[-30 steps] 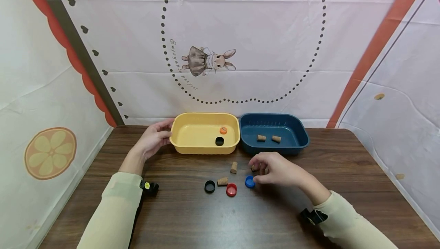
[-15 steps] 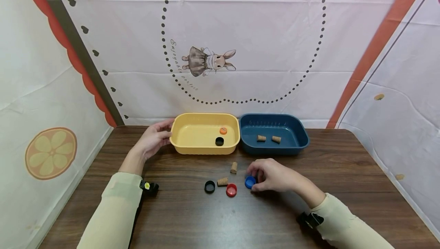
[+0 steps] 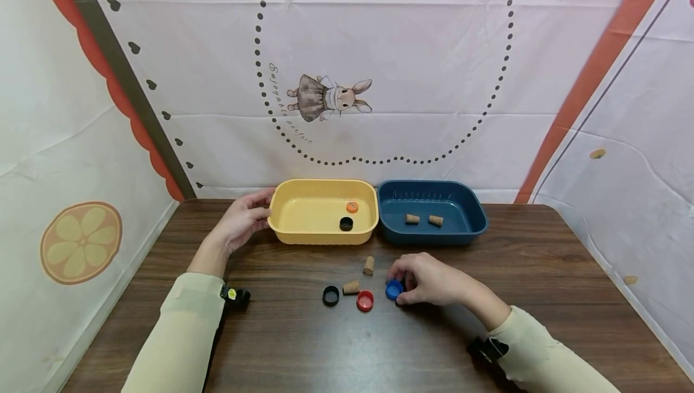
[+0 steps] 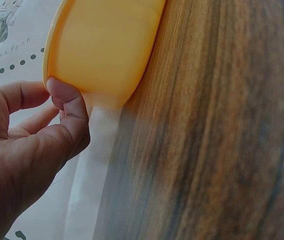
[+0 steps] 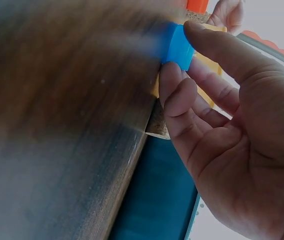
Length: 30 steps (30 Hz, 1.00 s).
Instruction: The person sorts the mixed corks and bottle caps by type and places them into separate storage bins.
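Observation:
My left hand [image 3: 241,218] holds the left end of a yellow bin [image 3: 303,238], its thumb and fingers at the rim in the left wrist view. Inside the bin lie an orange cap [image 3: 352,207] and a black cap [image 3: 346,223]. On the table, my right hand [image 3: 431,278] pinches a blue bottle cap [image 5: 179,47] between thumb and fingers. Left of it lie a red cap [image 3: 365,301], another black cap [image 3: 331,295] and two corks, one lying near [image 3: 351,287] and one farther back [image 3: 369,265]. A further cork [image 5: 158,122] shows behind the right fingers in the right wrist view.
A dark blue bin [image 3: 434,237] stands against the yellow one on its right, with two corks inside, a left one [image 3: 412,219] and a right one [image 3: 436,220]. Behind both bins hangs a printed cloth [image 3: 434,79]. The wooden table [image 3: 293,345] extends toward me.
My right hand has come down and slightly toward me, its fingers and thumb closing around the blue cap. The left hand stays at the yellow bin.

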Available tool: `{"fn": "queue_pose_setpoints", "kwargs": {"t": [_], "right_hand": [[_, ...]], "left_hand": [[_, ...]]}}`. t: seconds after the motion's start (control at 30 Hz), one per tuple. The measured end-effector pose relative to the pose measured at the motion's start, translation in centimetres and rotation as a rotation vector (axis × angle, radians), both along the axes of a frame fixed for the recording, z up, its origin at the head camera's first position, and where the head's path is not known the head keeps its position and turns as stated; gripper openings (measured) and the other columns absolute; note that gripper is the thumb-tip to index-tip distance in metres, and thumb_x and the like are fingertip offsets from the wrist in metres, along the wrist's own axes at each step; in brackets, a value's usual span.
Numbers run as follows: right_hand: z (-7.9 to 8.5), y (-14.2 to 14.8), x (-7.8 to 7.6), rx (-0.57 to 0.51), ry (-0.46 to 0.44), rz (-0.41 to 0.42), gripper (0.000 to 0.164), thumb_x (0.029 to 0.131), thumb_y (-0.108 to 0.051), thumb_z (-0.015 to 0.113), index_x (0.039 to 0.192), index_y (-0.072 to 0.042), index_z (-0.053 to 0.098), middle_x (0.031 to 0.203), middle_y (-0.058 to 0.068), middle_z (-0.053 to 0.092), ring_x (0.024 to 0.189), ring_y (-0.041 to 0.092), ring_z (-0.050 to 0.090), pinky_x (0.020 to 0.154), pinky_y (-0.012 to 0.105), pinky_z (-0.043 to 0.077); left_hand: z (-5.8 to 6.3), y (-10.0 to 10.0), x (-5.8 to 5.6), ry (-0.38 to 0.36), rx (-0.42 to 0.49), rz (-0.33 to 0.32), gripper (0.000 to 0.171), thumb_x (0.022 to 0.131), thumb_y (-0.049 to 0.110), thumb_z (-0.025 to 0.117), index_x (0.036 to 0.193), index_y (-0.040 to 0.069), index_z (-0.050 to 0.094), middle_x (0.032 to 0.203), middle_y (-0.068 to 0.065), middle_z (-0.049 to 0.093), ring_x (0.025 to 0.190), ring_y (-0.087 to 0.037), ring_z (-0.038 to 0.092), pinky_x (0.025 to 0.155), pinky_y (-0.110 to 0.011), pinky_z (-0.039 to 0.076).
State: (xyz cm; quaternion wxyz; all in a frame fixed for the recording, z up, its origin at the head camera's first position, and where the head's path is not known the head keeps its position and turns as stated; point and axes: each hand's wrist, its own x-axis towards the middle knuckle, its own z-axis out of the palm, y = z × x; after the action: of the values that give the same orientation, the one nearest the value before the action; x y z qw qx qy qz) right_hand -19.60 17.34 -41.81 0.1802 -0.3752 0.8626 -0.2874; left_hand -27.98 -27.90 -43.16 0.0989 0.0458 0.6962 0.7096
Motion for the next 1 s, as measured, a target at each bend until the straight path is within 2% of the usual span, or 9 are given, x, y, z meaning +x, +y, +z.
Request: {"fn": "queue_pose_setpoints", "kwargs": {"t": [0.4,1.0], "right_hand": [[0.5,0.0,0.1,0.001,0.016,-0.006,0.029,0.091,-0.02,0.086,0.116,-0.013,0.073,0.103,-0.003,0.066,0.082,0.013,0.065,0.071,0.027,0.056],[2.9,-0.5,-1.1,-0.03,0.094,-0.055,0.028,0.092,-0.021,0.086,0.116,-0.015,0.073,0.099,-0.007,0.068,0.086,0.011,0.066,0.074,0.028,0.059]], "left_hand": [[0.0,-0.1,0.1,-0.004,0.003,-0.002,0.064,0.105,-0.008,0.051,0.165,-0.001,0.031,0.147,-0.028,0.036,0.108,-0.026,0.061,0.082,-0.026,0.058],[0.0,-0.1,0.0,-0.001,0.003,-0.007,0.064,0.105,-0.009,0.051,0.165,-0.001,0.031,0.148,-0.028,0.035,0.109,-0.027,0.06,0.083,-0.027,0.058]]}}
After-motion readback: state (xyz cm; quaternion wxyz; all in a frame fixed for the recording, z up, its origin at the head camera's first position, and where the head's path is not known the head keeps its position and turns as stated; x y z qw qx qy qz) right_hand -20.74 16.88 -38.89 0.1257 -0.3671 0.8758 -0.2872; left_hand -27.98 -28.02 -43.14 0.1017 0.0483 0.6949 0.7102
